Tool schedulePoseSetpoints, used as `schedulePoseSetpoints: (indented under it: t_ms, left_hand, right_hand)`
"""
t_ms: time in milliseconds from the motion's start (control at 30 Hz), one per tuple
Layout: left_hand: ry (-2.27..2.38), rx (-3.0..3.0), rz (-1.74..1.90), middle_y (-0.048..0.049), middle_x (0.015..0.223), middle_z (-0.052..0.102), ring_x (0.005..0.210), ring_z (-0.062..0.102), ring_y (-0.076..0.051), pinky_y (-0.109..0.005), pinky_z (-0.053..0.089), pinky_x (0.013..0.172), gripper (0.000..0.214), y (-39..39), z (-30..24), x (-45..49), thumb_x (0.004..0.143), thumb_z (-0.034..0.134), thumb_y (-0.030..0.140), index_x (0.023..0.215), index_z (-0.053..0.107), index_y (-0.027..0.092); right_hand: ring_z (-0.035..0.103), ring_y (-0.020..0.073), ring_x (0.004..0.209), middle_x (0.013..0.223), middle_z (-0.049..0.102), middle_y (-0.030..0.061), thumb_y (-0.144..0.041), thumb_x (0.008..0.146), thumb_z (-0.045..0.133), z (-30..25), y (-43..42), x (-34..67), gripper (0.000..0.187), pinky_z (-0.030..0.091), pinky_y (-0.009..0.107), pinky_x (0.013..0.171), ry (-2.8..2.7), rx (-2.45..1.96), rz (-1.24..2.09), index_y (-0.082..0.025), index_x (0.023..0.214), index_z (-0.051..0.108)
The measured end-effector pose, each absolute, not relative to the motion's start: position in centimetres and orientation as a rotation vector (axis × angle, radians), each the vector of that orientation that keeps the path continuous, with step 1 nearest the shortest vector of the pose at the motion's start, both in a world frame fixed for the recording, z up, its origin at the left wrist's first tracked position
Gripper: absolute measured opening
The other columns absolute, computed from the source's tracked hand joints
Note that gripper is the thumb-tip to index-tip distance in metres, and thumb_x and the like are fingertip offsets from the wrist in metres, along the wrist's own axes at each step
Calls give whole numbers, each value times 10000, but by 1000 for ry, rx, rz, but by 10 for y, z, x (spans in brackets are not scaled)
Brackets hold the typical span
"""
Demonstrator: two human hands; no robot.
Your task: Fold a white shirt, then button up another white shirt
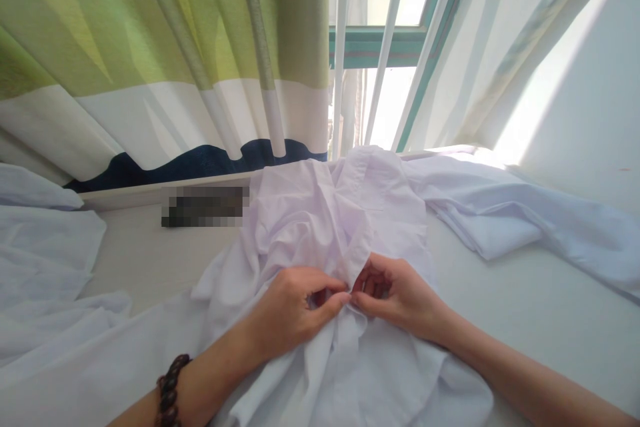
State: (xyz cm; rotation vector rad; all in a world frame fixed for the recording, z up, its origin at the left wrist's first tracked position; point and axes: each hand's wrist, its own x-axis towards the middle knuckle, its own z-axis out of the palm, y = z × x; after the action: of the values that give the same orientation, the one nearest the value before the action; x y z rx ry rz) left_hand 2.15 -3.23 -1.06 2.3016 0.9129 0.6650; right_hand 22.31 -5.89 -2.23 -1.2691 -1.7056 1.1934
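A white long-sleeved shirt (305, 213) lies spread and wrinkled on a pale surface, its collar end toward the window and one sleeve (480, 193) stretched off to the right. My left hand (300, 300) pinches the shirt's front edge between thumb and fingers. Right beside it, fingertips nearly touching, my right hand (390, 290) grips the same front edge with curled fingers. Whatever small part lies between the fingertips is hidden. A dark beaded bracelet (173, 390) circles my left wrist.
More white cloth (43, 253) is heaped at the left. A blurred-out dark object (205, 207) rests near the ledge. Behind hangs a green, white and navy curtain (200, 33), next to a window with white bars (387, 40). A white wall (595, 93) stands at the right.
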Motion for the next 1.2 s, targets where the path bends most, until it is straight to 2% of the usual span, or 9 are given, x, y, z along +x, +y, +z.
schedulePoseSetpoints:
  t_ms: [300, 500, 600, 900, 1200]
  left_hand:
    - [1087, 2221, 667, 30, 585, 629, 512, 499, -78, -167, 378, 504, 131, -35, -13, 28, 784, 588, 171, 745, 712, 153]
    - [1067, 2007, 653, 42, 553, 545, 504, 429, -76, -167, 338, 474, 171, -33, -9, 25, 804, 552, 231, 724, 673, 141]
    - [1047, 1954, 633, 38, 568, 541, 522, 433, -81, -171, 347, 491, 182, -32, -9, 25, 813, 537, 244, 733, 664, 140]
    - [1001, 2037, 648, 37, 596, 564, 524, 419, -79, -172, 351, 500, 162, -33, -10, 24, 807, 547, 233, 756, 679, 153]
    - [1030, 1961, 583, 35, 618, 543, 578, 477, -98, -186, 386, 544, 192, -34, -7, 27, 847, 481, 252, 739, 605, 154]
  right_hand:
    - [532, 86, 537, 614, 592, -53, -195, 775, 641, -23, -63, 221, 74, 405, 189, 519, -1916, -1266, 914, -208, 797, 572]
    - [513, 89, 529, 611, 577, -41, -241, 777, 659, -20, -62, 220, 83, 402, 188, 495, -1809, -1271, 1034, -199, 803, 592]
    - [492, 91, 524, 600, 567, -29, -276, 809, 632, -19, -61, 221, 100, 388, 194, 484, -1844, -1232, 1070, -191, 764, 604]
    - [407, 82, 502, 576, 472, -55, -221, 870, 519, -14, -63, 224, 123, 325, 211, 504, -2153, -1130, 825, -198, 750, 533]
    - [417, 113, 569, 673, 482, -12, -198, 924, 425, -19, -65, 223, 186, 320, 252, 545, -2323, -1027, 501, -197, 750, 491]
